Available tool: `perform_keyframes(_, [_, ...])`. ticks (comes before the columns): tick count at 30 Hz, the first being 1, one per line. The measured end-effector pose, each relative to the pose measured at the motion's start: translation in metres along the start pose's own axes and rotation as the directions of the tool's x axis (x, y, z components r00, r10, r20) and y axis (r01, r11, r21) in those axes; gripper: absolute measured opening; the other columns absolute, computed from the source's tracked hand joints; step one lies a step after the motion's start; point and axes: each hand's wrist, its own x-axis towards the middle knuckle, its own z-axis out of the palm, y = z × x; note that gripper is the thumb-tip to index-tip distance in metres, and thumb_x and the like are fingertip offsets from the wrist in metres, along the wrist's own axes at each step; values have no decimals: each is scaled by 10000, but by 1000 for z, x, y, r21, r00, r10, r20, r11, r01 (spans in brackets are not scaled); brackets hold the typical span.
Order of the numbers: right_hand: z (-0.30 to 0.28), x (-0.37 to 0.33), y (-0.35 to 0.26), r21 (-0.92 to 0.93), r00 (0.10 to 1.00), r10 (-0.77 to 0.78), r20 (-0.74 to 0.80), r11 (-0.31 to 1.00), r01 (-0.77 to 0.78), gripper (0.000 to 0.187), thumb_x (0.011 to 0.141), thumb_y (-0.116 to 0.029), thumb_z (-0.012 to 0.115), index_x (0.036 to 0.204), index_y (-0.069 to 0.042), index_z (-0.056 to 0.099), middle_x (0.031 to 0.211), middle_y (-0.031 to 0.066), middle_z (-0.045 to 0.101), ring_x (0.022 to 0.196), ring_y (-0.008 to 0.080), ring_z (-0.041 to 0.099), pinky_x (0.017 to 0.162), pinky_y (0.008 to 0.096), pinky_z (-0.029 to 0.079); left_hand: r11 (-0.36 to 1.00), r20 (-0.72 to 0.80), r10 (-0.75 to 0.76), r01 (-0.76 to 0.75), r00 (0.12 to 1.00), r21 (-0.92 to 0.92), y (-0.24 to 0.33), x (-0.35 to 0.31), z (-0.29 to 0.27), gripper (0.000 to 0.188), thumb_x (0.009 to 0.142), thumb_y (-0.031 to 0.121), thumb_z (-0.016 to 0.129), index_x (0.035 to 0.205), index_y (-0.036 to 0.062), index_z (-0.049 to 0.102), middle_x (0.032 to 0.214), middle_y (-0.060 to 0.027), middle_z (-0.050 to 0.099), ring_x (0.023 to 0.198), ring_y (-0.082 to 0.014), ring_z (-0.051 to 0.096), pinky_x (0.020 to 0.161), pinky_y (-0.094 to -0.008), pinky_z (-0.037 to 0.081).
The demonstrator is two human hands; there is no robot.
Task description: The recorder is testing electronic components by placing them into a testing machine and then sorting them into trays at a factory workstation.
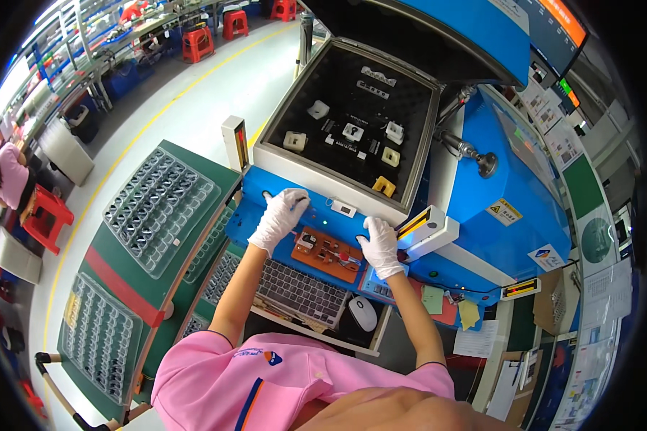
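White gloves cover both my hands, which rest at the blue front panel [315, 214] of a machine with a raised lid. My left hand [280, 219] is loosely closed beside a dark round button [268, 193], with its fingers bent and no object visible in it. To the right, my right hand [381, 248] has its fingers curled next to another dark spot [359, 238] on the panel. Whether either hand presses a button is hard to make out. Behind them, the black bed [338, 154] carries several small white, cream and yellow parts, including a yellow block [384, 187].
An orange fixture board [327, 267] with small parts lies between my forearms, above a keyboard [302, 293] and a white mouse [363, 314]. Clear trays [162, 212] of dark parts lie on the left green table. The lid [438, 32] stands open overhead. Another person [11, 169] sits far left.
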Motion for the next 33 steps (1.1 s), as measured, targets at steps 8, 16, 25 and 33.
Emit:
perform_keyframes(8, [-3,-3,-6,151,984,-177,-28,972,179,389,794,-171,768,1132,-89,595,999,141,608,994,335,584,856,458,457,995,63,-91,94,994,-41,9,-14,-63,200,932,138,656,1090,23,703,1108,-115,720,890,-183,712,821,-316,558])
perform_keyframes(16, [-23,-37,-25,243,834,-538,121,831,501,442,868,-167,730,1294,-99,634,1307,146,605,1232,334,534,1045,426,424,876,-300,-376,441,877,193,52,-47,-243,200,876,180,697,995,21,716,864,-49,731,790,-153,681,719,-324,540])
perform_keyframes(25, [-4,-27,-23,364,933,-359,-24,866,342,345,915,-160,693,1247,-69,662,1307,133,613,1222,314,543,1058,424,433,686,-484,-239,499,842,529,-53,-64,-269,306,772,275,734,985,57,711,915,-209,699,900,-400,660,804,-455,526])
perform_keyframes(33, [1,-26,-18,391,909,-416,27,842,373,373,915,-134,693,1279,-70,642,1305,137,614,1182,321,569,1034,430,458,642,-604,-153,543,783,541,-47,-77,-253,325,846,335,680,955,29,677,926,-208,665,915,-375,646,794,-451,506])
